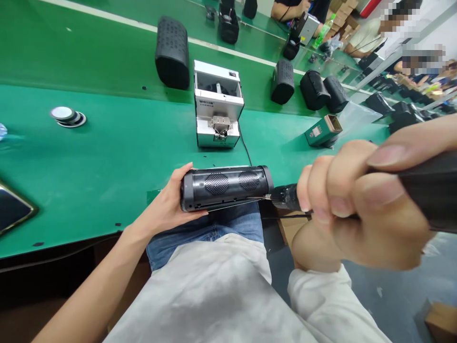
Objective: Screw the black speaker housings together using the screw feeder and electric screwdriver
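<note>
A black speaker point(233, 186) with two round perforated grilles lies lengthwise at the front edge of the green bench. My left hand point(171, 202) is closed around its left end, thumb on the far side and fingers on the near side. In my right hand point(360, 205) is a black electric screwdriver point(287, 196), gripped with the fingers wrapped round its body. Its thin metal bit points left over the speaker's near right edge; whether the tip touches it I cannot tell. Behind the speaker stands a white screw feeder point(218, 105) with its top open.
Black speakers point(172, 52) line the green conveyor point(107, 43) beyond the bench. A green box point(323, 130) stands at right, stacked round discs point(67, 116) at left, and a phone point(14, 209) at the left edge. A cable point(245, 143) runs beside the feeder. Other people work farther back.
</note>
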A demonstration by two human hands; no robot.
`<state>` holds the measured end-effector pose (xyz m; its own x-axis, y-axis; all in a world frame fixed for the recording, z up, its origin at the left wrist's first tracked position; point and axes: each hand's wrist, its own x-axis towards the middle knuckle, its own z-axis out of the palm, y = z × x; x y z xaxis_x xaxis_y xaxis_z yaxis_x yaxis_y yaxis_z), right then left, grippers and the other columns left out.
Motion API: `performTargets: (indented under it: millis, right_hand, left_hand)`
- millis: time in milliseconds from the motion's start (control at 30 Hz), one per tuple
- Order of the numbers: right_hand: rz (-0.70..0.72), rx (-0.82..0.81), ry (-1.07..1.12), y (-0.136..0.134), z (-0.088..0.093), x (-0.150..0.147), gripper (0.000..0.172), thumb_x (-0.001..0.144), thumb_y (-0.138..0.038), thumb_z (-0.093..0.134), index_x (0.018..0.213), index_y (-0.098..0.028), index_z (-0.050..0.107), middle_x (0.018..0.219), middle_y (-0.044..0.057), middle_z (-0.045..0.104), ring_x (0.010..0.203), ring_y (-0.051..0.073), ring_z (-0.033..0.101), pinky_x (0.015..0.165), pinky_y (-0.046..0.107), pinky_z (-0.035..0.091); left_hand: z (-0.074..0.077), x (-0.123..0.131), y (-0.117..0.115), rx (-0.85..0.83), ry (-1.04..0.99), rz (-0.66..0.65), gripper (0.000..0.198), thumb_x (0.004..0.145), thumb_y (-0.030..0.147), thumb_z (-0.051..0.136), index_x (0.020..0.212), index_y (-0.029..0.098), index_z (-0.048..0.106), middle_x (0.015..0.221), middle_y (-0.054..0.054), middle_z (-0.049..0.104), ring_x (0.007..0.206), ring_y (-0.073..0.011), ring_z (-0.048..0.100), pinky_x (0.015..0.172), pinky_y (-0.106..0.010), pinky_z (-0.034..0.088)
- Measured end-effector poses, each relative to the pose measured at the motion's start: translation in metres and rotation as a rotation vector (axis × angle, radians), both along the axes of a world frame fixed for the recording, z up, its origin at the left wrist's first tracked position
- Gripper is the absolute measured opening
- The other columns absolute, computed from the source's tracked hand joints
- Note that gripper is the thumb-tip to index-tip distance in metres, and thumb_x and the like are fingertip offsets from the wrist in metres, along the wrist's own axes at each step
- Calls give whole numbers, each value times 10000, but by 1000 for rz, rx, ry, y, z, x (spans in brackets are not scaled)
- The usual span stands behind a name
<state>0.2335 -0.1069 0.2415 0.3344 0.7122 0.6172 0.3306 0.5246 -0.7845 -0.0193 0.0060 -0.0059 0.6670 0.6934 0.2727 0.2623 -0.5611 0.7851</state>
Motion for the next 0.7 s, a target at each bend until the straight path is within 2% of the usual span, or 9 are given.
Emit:
performTargets:
  millis: [100,200,333,467,600,700]
  right_hand:
    - [91,12,29,5,-30,6,254,910,-274,934,904,-290,681,631,-53,560,399,142,475,341,346,429]
    - [202,-25,64,6,-46,14,210,950,-181,874,967,-278,688,615,-65,551,378,120,462,330,304,427]
    - [350,-177,40,5,-40,22,250,950,-87,798,1042,-296,697,644,-36,604,396,139,506,355,304,463]
    - [448,-295,22,7,-28,29,312,889,-59,846,975,-302,670,634,-44,598,397,132,486,382,306,478]
    - [422,-321,67,9,-31,32,285,906,-123,892,938,-322,691,577,-72,532,365,113,428,398,303,485]
    - [370,-318,98,9,-38,24,246,920,-175,895,956,-335,712,572,-77,529,359,108,418,392,300,470]
  left_hand:
    - [3,0,-2,19,17,-12,1206,897,491,951,1797,344,162,1672,-164,520,1437,-408,678,1230,-599,586]
    - [9,0,-3,43,14,-31,1186,889,488,964,1781,351,194,1661,-175,522,1474,-422,649,1248,-612,565]
    - [16,2,-4,21,5,-42,1138,902,485,964,1762,335,233,1620,-185,536,1465,-422,644,1223,-601,582]
    - [18,3,-4,21,-17,-50,1091,929,471,947,1754,354,244,1596,-173,557,1443,-410,652,1203,-593,593]
    - [19,4,-4,0,-34,-52,1084,911,445,962,1744,363,273,1594,-162,575,1419,-399,665,1195,-572,598]
    - [19,5,-4,2,-47,-58,1088,896,413,972,1739,360,285,1606,-163,573,1440,-403,647,1212,-584,586]
